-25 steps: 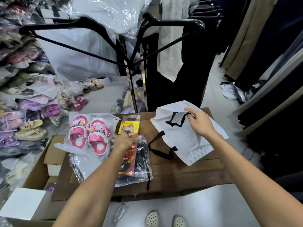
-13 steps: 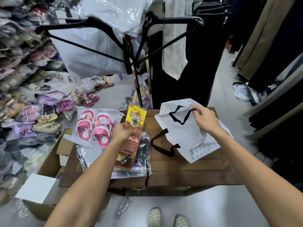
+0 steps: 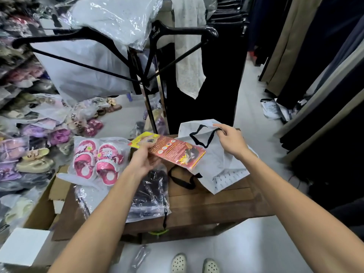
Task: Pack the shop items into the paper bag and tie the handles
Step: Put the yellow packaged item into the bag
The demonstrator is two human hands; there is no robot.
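A white paper bag (image 3: 222, 162) with black ribbon handles lies on a wooden table (image 3: 212, 201). My right hand (image 3: 230, 141) grips the bag's upper edge at one handle and holds it up. My left hand (image 3: 144, 160) holds a flat red and yellow packet (image 3: 175, 152), turned sideways with its far end over the bag's mouth. A pair of pink children's shoes (image 3: 96, 160) in clear plastic lies at the table's left. A dark item in a clear plastic bag (image 3: 149, 194) lies under my left wrist.
Black hangers on a rack (image 3: 145, 75) stand just behind the table. Piles of bagged shoes (image 3: 29, 144) fill the left side. Cardboard boxes (image 3: 39, 215) sit at the table's left edge. Hanging clothes (image 3: 315, 56) line the right. My feet show below.
My left hand has lifted the red and yellow packet off the table, turned it sideways and carried it right to the bag. My right hand has kept hold of the bag's edge.
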